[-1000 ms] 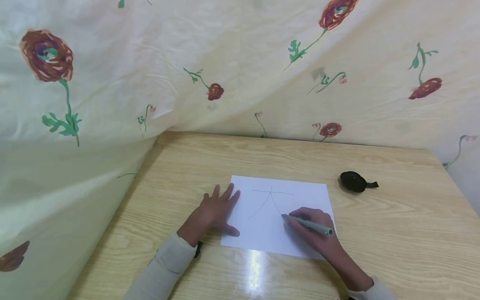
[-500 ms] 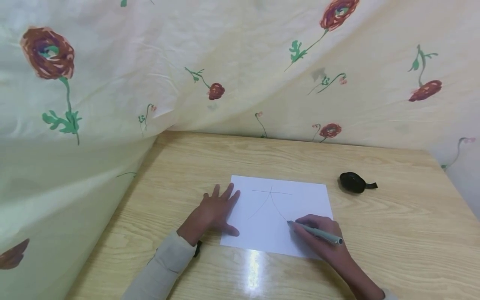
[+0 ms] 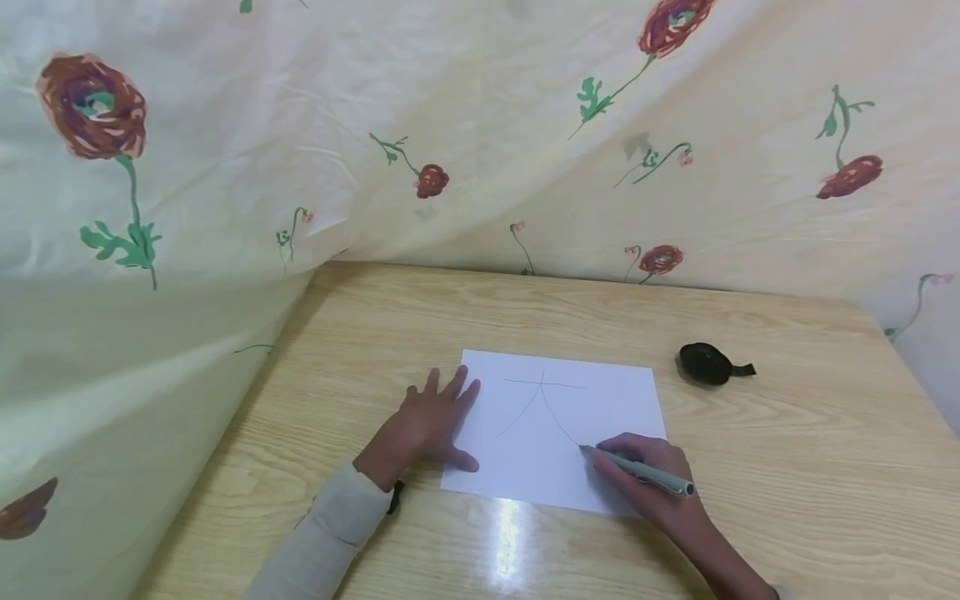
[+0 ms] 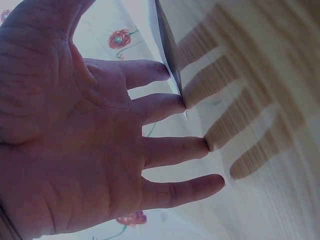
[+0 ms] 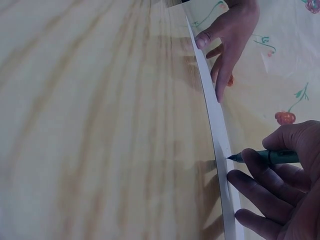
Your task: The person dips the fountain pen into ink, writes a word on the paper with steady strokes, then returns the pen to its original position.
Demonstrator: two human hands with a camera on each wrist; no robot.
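Note:
A white sheet of paper (image 3: 525, 467) lies on the wooden table. Thin dark strokes on it form a crossed line with two legs spreading downward. My right hand (image 3: 652, 475) pinches a grey-green pen (image 3: 648, 473), its tip at the lower end of the right-hand leg. In the right wrist view the pen (image 5: 280, 157) sits between thumb and fingers, with its nib at the paper (image 5: 212, 110). My left hand (image 3: 427, 425) rests with spread fingers on the sheet's left edge. Seen from the left wrist, its fingers (image 4: 175, 150) are straight.
A small black pan-shaped object (image 3: 705, 364) with a short handle sits right of the paper on the wooden table (image 3: 810, 450). Cream flowered cloth (image 3: 480, 150) hangs behind the table and along its left side. A light glare falls near the front.
My right hand has moved down and to the right with the pen, and the right-hand leg of the drawing has grown longer. The left hand stays in place.

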